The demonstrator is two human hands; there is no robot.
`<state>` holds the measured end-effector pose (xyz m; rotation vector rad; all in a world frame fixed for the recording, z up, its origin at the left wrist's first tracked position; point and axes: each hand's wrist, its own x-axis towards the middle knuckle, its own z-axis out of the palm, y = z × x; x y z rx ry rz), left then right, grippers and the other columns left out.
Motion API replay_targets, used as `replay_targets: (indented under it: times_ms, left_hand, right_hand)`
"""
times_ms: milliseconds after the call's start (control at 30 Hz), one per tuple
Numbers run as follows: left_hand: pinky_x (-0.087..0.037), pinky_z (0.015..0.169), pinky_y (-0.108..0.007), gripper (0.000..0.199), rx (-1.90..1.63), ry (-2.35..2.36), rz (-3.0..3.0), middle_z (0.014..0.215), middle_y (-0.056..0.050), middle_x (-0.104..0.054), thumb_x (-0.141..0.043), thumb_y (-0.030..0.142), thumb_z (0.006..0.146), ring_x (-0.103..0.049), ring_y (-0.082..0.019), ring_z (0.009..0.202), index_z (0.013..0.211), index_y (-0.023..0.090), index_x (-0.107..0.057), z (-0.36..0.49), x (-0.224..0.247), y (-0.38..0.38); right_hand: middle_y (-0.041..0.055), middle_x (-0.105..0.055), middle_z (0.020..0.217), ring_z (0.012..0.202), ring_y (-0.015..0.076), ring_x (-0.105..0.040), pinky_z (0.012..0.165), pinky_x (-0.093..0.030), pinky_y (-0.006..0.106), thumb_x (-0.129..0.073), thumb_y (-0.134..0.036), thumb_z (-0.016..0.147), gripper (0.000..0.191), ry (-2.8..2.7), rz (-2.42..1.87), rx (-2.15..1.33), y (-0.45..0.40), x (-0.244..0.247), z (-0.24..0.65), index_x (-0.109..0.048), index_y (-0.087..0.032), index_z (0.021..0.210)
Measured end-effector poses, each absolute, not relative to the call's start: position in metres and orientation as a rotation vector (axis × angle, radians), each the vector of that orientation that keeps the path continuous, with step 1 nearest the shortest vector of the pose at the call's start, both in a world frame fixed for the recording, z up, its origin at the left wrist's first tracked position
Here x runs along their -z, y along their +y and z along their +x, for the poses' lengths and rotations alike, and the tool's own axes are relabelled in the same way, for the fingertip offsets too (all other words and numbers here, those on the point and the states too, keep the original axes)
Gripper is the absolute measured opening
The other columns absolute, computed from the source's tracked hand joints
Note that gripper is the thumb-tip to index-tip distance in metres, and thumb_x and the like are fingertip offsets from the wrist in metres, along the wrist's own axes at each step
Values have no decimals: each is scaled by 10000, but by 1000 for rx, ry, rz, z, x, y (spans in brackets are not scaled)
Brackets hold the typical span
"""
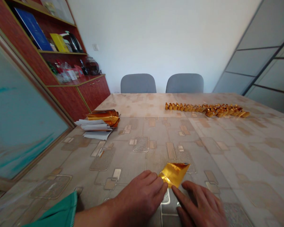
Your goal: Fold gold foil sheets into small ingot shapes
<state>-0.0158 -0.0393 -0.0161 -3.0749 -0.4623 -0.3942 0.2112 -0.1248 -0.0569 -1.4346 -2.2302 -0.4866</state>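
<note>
And there it was: a folded gold foil (174, 174) lay on the counter (229, 164) at bottom centre, its long edge running nearly side to side and rising to the right. The left hand (138, 200), fingers together, met its left corner, though whether it was gripping was hard to tell; the half-open right hand (198, 206) brought its index fingertip (174, 190) right to the lower tip. Upper right, a row of gold ingots (207, 110) stretched across; at left, a foil roll (103, 117) sat on papers (94, 130). No writing could be read.
</note>
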Motion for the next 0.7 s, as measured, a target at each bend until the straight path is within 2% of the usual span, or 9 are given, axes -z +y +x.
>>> replay_targets:
  times_ms: [100,200,267,400,467,567,700]
  left_hand:
    - [-519,820,-359,223,376,-462,-3104,1005,-91,-653,-490,149,995,-589,-231,900,1183,94,-596,-15,17,-39]
    - [-526,877,-346,253,404,-452,-3115,1075,-114,-664,-415,127,1023,-605,-228,963,1191,91,-601,-14,16,-37]
    - [-538,869,-343,271,409,-440,-3113,1076,-121,-673,-392,128,1031,-616,-229,957,1195,88,-604,-14,15,-37]
    - [-552,859,-335,270,400,-431,-3115,1069,-121,-684,-408,130,1027,-627,-227,965,1208,94,-604,-15,15,-36]
    - [-547,866,-332,263,410,-438,-3119,1064,-117,-685,-415,129,1025,-627,-221,982,1207,112,-604,-15,16,-35]
    - [-534,871,-330,242,427,-438,-3128,1045,-104,-685,-431,142,1025,-625,-213,976,1183,136,-614,-15,15,-31]
    - [-523,842,-318,200,445,-375,-3117,1091,-86,-688,-455,191,1036,-624,-197,938,1076,161,-648,-12,12,-19]
  right_hand:
    - [73,-734,1056,903,239,-696,743,-556,355,-532,-289,931,303,-2218,-1396,445,-122,43,222,-666,-268,1202]
    - [122,-694,1207,1066,259,-662,880,-551,389,-475,-293,985,370,-2123,-1422,385,-107,25,223,-574,-171,1320]
    - [134,-686,1216,1078,249,-658,897,-555,384,-433,-281,1012,357,-2125,-1390,323,-96,17,222,-562,-149,1318]
    - [95,-708,1039,911,233,-675,780,-584,381,-416,-282,1029,274,-2211,-1403,96,-83,17,220,-642,-200,1161]
    - [81,-692,987,875,238,-658,770,-580,406,-434,-281,1026,246,-2236,-1441,12,-83,20,222,-662,-217,1094]
    - [88,-670,1055,958,255,-636,842,-562,445,-470,-271,1014,211,-2238,-1454,-23,-84,23,224,-659,-221,1093]
    - [87,-670,1072,962,241,-629,824,-562,393,-454,-248,1019,213,-2255,-1413,-69,-81,24,224,-652,-216,1092]
